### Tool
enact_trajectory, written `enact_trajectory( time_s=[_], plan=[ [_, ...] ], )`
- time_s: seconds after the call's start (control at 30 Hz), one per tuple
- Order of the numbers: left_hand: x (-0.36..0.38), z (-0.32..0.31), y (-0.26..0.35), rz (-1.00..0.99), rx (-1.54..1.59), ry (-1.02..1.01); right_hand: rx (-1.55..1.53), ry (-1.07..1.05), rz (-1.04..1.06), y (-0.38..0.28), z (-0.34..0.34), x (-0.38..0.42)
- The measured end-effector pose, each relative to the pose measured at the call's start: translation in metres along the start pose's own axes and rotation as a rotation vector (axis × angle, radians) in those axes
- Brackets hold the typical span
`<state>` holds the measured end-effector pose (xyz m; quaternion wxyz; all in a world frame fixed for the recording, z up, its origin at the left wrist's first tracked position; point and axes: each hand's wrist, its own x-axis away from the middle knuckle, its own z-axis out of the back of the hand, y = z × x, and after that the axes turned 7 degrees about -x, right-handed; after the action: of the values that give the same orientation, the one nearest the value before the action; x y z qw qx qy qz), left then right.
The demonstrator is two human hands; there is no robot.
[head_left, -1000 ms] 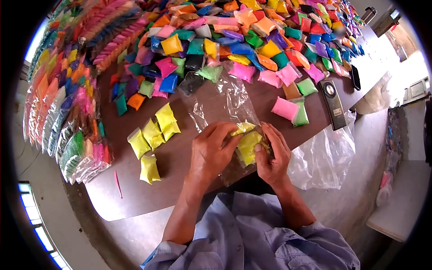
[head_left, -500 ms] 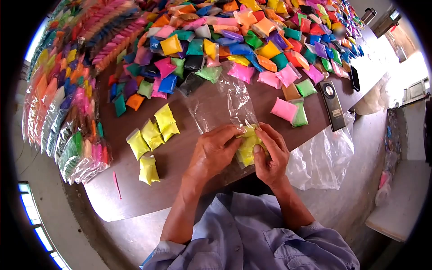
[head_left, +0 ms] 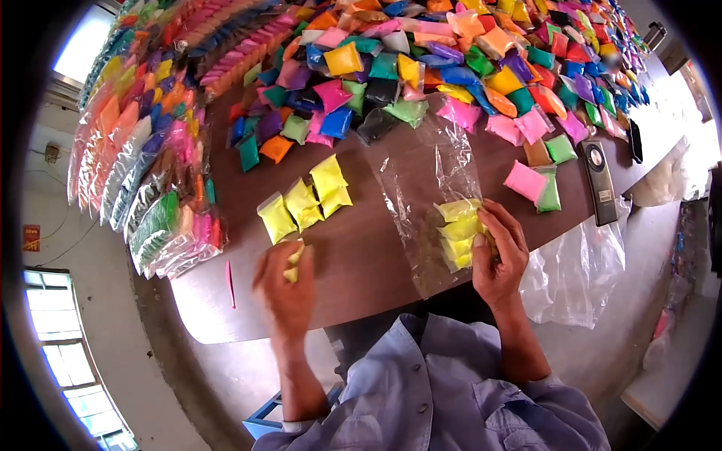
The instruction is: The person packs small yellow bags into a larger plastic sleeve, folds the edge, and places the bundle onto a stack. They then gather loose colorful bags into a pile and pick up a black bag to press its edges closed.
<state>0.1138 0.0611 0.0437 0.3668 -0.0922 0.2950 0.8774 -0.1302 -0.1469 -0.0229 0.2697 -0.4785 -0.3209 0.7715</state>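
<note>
My left hand, slightly blurred, is closed around a small yellow packet, most of which is hidden by the fingers. Just beyond it on the table lie several more yellow packets in a slanting row. My right hand pinches a stack of yellow packets by its right side, thumb in front. That stack is at the near right part of a long clear plastic bag, which lies flat and stretches away from me.
A big heap of colourful packets covers the back of the table. Filled clear bags are piled at the left, near a thin pink stick. Pink and green packets lie right, beside a dark phone-like device. Clear plastic hangs over the edge.
My left hand has left the stack in the bag, moved left and taken hold of the nearest loose yellow packet. My right hand keeps its grip on the stack. The whole view has shifted.
</note>
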Motion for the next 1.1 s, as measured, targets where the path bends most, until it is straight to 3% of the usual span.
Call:
enact_trajectory(
  time_s=[0.03, 0.07, 0.17, 0.23, 0.47, 0.57, 0.63, 0.67, 0.73, 0.93, 1.1],
  plan=[
    [0.001, 0.013, -0.017, -0.059, -0.148, 0.011, 0.006, 0.0, 0.007, 0.0, 0.0, 0.0],
    [0.005, 0.022, -0.026, 0.044, -0.204, -0.021, 0.012, -0.002, 0.015, 0.0, 0.0, 0.0],
    [0.01, 0.032, -0.051, 0.116, -0.249, -0.076, 0.015, 0.004, -0.004, 0.001, -0.002, 0.002],
    [0.006, 0.033, -0.048, 0.327, -0.013, -0.247, 0.013, 0.0, 0.001, 0.001, -0.002, 0.003],
    [0.005, 0.037, -0.052, 0.291, 0.025, -0.304, -0.013, 0.014, -0.005, -0.001, -0.001, 0.002],
    [0.004, 0.046, -0.048, 0.317, 0.094, -0.311, -0.031, 0.028, -0.019, -0.001, -0.003, 0.002],
    [0.004, 0.048, -0.05, 0.405, 0.215, -0.422, -0.024, 0.026, -0.016, -0.002, -0.002, 0.001],
    [0.005, 0.042, -0.044, 0.404, 0.23, -0.428, -0.026, 0.023, -0.014, -0.002, -0.002, 0.001],
    [0.005, 0.03, -0.027, 0.345, 0.571, -0.304, -0.005, 0.017, -0.006, -0.001, -0.001, 0.001],
    [-0.02, -0.008, 0.019, 0.274, 0.526, -0.384, -0.018, 0.013, -0.012, 0.0, 0.0, 0.001],
    [-0.049, -0.049, 0.068, 0.199, 0.816, -0.413, -0.023, 0.011, -0.019, -0.001, 0.0, 0.001]
  ],
)
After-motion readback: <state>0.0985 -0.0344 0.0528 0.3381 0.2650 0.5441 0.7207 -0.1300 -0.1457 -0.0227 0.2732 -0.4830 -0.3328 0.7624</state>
